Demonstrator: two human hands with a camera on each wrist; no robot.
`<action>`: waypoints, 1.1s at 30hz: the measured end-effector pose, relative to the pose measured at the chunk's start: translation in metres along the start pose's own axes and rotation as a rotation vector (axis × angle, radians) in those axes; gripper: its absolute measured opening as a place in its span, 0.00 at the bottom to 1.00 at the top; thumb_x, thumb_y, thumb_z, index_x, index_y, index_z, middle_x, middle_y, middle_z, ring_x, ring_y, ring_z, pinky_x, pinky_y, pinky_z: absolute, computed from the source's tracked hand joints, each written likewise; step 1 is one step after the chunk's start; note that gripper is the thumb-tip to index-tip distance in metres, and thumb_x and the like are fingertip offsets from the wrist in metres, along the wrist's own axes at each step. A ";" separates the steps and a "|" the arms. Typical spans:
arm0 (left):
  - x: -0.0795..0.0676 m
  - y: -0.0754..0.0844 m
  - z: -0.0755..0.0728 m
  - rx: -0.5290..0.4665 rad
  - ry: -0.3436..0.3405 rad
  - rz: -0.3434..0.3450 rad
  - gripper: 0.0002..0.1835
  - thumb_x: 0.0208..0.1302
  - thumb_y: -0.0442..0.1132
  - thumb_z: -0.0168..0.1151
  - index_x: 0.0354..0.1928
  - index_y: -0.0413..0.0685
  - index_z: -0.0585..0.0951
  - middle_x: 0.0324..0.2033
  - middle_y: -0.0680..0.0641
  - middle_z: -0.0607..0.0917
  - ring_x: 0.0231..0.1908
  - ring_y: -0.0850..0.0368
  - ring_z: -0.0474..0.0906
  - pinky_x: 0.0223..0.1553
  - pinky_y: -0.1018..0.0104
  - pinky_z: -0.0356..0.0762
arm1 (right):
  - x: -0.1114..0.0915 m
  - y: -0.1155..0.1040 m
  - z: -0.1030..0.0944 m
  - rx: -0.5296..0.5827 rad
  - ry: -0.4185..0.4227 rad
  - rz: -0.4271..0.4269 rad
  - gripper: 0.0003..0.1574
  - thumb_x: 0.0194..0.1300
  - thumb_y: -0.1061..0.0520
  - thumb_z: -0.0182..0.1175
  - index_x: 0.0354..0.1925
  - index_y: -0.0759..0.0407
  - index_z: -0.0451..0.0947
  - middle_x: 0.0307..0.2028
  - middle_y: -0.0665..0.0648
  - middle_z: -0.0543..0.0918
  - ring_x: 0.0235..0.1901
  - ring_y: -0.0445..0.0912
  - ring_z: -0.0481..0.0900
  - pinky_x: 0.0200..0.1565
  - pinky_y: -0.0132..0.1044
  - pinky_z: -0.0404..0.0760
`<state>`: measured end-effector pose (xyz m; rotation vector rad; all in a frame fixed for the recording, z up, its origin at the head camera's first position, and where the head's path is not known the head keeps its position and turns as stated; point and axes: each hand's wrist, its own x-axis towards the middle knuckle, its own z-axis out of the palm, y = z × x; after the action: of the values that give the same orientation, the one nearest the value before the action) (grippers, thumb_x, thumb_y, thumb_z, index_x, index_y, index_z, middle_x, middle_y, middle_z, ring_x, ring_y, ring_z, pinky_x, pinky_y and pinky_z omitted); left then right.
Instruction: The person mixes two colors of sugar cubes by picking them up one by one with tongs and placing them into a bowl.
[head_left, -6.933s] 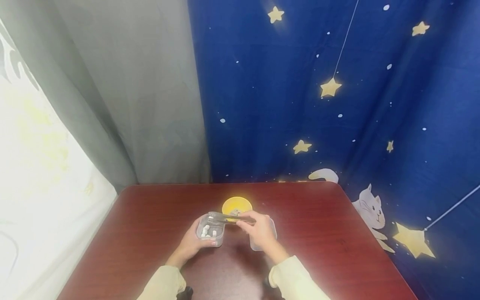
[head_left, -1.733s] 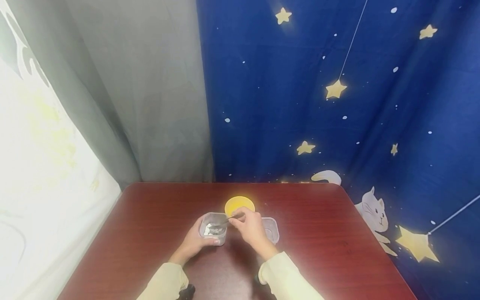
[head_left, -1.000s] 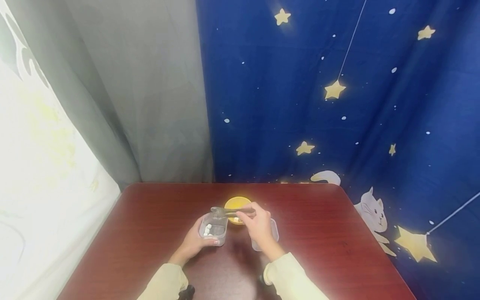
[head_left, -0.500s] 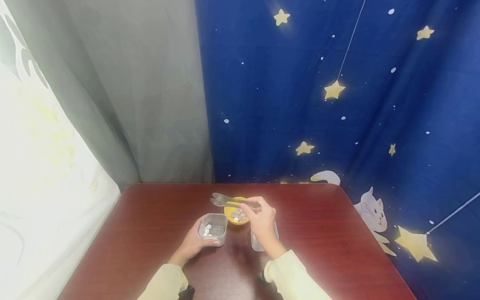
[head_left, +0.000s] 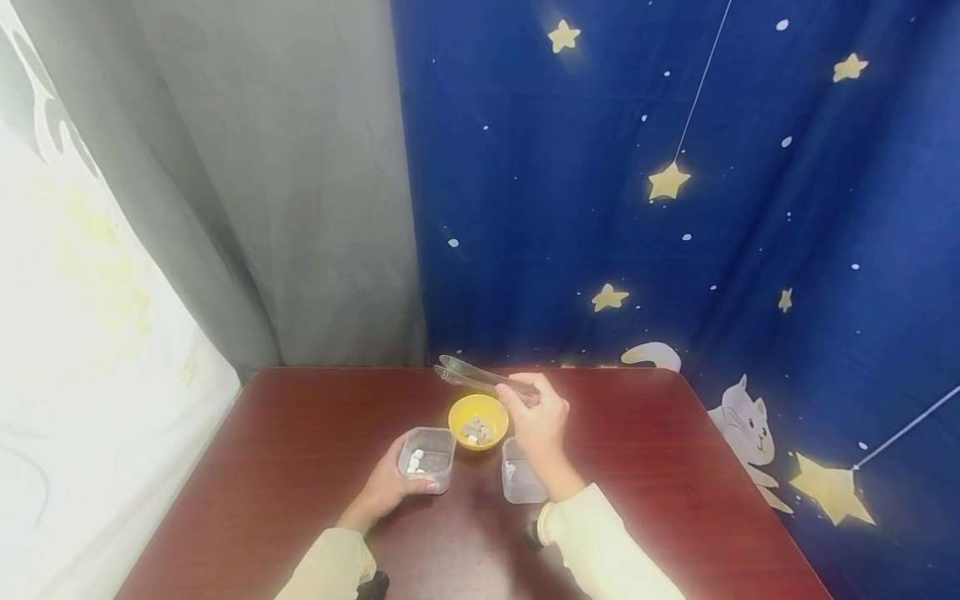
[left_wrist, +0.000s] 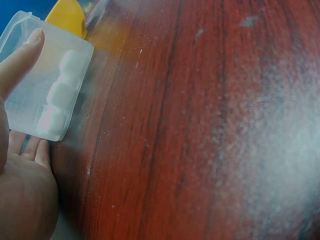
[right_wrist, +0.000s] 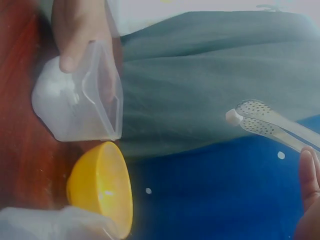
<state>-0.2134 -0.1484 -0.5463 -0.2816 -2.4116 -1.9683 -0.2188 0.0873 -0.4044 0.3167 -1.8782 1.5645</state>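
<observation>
Presently, tongs (right_wrist: 272, 117) pinched in my right hand (head_left: 543, 421), held up, long axis running left and slightly away, tips beyond the far rim of the yellow bowl (head_left: 480, 406). Pale lump (right_wrist: 232, 117) at the tips; gripped or not, can't tell. Bowl lies left of that hand, nearer my body. My left hand (head_left: 388, 479), curled round a clear box (head_left: 447, 471) of white pieces (head_left: 417, 458), looks the farther one.

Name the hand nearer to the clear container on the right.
Right. The right hand holds tongs and partly overlaps the right-side container in the head view. The left hand is well to the left, gripping the other container.
</observation>
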 end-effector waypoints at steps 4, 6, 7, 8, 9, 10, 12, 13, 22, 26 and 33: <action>0.004 -0.012 0.002 0.009 0.031 0.001 0.53 0.36 0.28 0.81 0.69 0.36 0.63 0.55 0.32 0.76 0.52 0.34 0.73 0.59 0.39 0.65 | 0.009 -0.002 -0.005 0.016 0.001 -0.008 0.11 0.53 0.68 0.71 0.36 0.70 0.81 0.27 0.64 0.86 0.24 0.56 0.85 0.27 0.32 0.82; 0.006 -0.021 0.003 0.030 0.044 -0.001 0.53 0.36 0.29 0.82 0.69 0.39 0.64 0.55 0.34 0.77 0.52 0.37 0.74 0.59 0.40 0.66 | 0.013 -0.004 -0.007 0.025 0.005 -0.011 0.11 0.54 0.68 0.70 0.36 0.71 0.80 0.27 0.65 0.86 0.24 0.56 0.85 0.27 0.32 0.82; 0.007 -0.026 0.003 0.041 0.049 -0.002 0.53 0.35 0.30 0.82 0.68 0.40 0.64 0.55 0.35 0.77 0.51 0.38 0.74 0.58 0.41 0.67 | 0.015 -0.004 -0.008 0.025 0.010 -0.015 0.11 0.54 0.68 0.70 0.36 0.71 0.80 0.27 0.65 0.86 0.24 0.57 0.85 0.27 0.31 0.82; 0.008 -0.030 0.003 0.053 0.050 -0.006 0.54 0.35 0.31 0.83 0.69 0.42 0.65 0.55 0.37 0.77 0.51 0.40 0.75 0.58 0.43 0.67 | 0.016 -0.005 -0.009 0.026 0.016 -0.017 0.11 0.54 0.68 0.70 0.36 0.71 0.80 0.27 0.65 0.86 0.24 0.57 0.85 0.27 0.31 0.82; 0.009 -0.032 0.003 0.067 0.050 -0.006 0.54 0.35 0.33 0.83 0.69 0.43 0.65 0.55 0.38 0.78 0.51 0.42 0.75 0.58 0.45 0.68 | 0.017 -0.006 -0.010 0.024 0.023 -0.020 0.11 0.54 0.69 0.71 0.36 0.71 0.80 0.27 0.65 0.86 0.24 0.56 0.85 0.27 0.31 0.82; 0.009 -0.034 0.003 0.075 0.047 -0.006 0.54 0.35 0.35 0.83 0.69 0.44 0.65 0.54 0.39 0.78 0.51 0.43 0.75 0.58 0.46 0.69 | 0.017 -0.007 -0.011 0.022 0.031 -0.021 0.11 0.53 0.69 0.71 0.36 0.71 0.80 0.27 0.65 0.86 0.24 0.56 0.85 0.27 0.31 0.82; 0.009 -0.036 0.002 0.084 0.044 -0.002 0.54 0.35 0.37 0.84 0.69 0.45 0.65 0.54 0.40 0.78 0.50 0.45 0.76 0.57 0.48 0.70 | 0.018 -0.008 -0.013 0.015 0.043 -0.018 0.11 0.53 0.69 0.71 0.36 0.71 0.81 0.27 0.65 0.86 0.24 0.56 0.85 0.27 0.30 0.82; 0.010 -0.037 0.002 0.084 0.043 -0.001 0.55 0.34 0.38 0.84 0.69 0.46 0.65 0.54 0.41 0.78 0.50 0.45 0.76 0.57 0.48 0.70 | 0.017 -0.008 -0.014 0.010 0.046 -0.014 0.11 0.53 0.69 0.71 0.36 0.71 0.81 0.27 0.65 0.86 0.24 0.56 0.85 0.27 0.30 0.82; 0.010 -0.037 0.001 0.074 0.043 -0.004 0.54 0.34 0.37 0.84 0.68 0.47 0.65 0.55 0.40 0.78 0.50 0.45 0.76 0.57 0.49 0.70 | 0.008 0.037 -0.012 -0.035 0.073 0.062 0.16 0.53 0.60 0.74 0.40 0.64 0.82 0.30 0.61 0.87 0.27 0.53 0.86 0.26 0.27 0.80; 0.006 -0.023 0.002 0.048 0.039 0.012 0.53 0.35 0.32 0.83 0.68 0.40 0.65 0.55 0.35 0.77 0.51 0.38 0.75 0.58 0.43 0.68 | 0.002 0.043 -0.012 -0.041 0.066 0.068 0.16 0.53 0.55 0.75 0.39 0.57 0.83 0.30 0.57 0.88 0.25 0.49 0.86 0.25 0.28 0.80; 0.003 -0.014 0.002 0.040 0.039 0.025 0.53 0.36 0.31 0.82 0.68 0.37 0.64 0.54 0.33 0.77 0.51 0.36 0.74 0.58 0.42 0.68 | -0.007 0.046 -0.008 -0.087 0.029 0.070 0.15 0.53 0.52 0.75 0.38 0.54 0.83 0.29 0.52 0.88 0.27 0.44 0.86 0.25 0.30 0.81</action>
<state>-0.2186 -0.1484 -0.5598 -0.2686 -2.4084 -1.8949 -0.2370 0.1051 -0.4444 0.1901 -1.9473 1.5192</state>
